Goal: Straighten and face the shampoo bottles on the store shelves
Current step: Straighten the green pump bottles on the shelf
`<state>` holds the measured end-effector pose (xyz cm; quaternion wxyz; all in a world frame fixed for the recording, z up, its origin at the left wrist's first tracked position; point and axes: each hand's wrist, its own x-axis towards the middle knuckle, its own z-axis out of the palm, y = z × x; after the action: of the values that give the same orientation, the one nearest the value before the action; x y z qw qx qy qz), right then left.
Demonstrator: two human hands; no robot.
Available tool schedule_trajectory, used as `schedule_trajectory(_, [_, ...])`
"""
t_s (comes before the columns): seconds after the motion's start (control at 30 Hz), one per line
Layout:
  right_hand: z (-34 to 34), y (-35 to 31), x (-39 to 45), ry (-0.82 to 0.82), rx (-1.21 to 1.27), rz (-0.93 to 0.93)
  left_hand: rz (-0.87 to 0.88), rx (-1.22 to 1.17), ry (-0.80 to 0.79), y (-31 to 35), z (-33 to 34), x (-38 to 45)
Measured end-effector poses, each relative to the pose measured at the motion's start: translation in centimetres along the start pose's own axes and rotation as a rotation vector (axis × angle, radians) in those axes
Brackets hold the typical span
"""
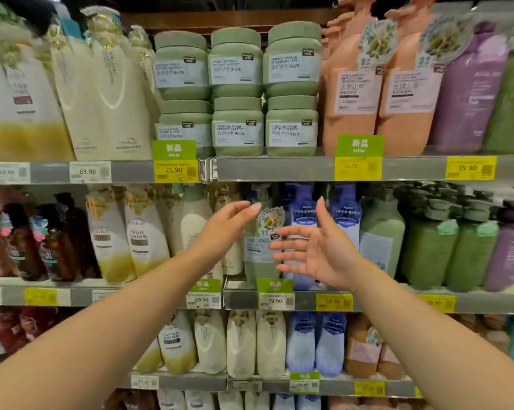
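Both hands were out in front of the middle shelf (303, 300), fingers straight and spread, holding nothing. The left hand (229, 223) reached in palm down; the right hand (318, 250) stood palm inward with its thumb up. Between them, just behind the fingertips, stood a green bottle (258, 255) with a pump top, a round tag hanging at its neck and a pale label facing out. Whether either hand touched it could not be told. Blue bottles (301, 211) stood just behind the right hand, cream ones (195, 220) behind the left wrist.

The green bottle was probably a full, rigid plastic one: fairly heavy, stiff enough not to give under a squeeze, smooth and somewhat slippery on the body. The pump would likely turn or flex, so it looked a poor handle. The better hold seemed to be the two flat sides at label height, one palm on each, twisting from there so the label squared to the front edge
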<state>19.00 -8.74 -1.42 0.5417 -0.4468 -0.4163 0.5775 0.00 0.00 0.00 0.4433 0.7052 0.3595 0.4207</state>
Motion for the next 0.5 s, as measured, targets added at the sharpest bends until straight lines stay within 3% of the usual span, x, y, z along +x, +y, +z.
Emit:
schedule_trajectory(0.13, [-1.6, -0.3, 1.7, -0.041, 0.024, -0.003, 0.020, 0.047, 0.050, -0.1, 0.8, 2.3])
schedule_trajectory(0.5, [-4.2, 1.0, 4.0, -0.164, 0.018, 0.026, 0.064, 0.508, 0.090, -1.8, 2.8, 5.6])
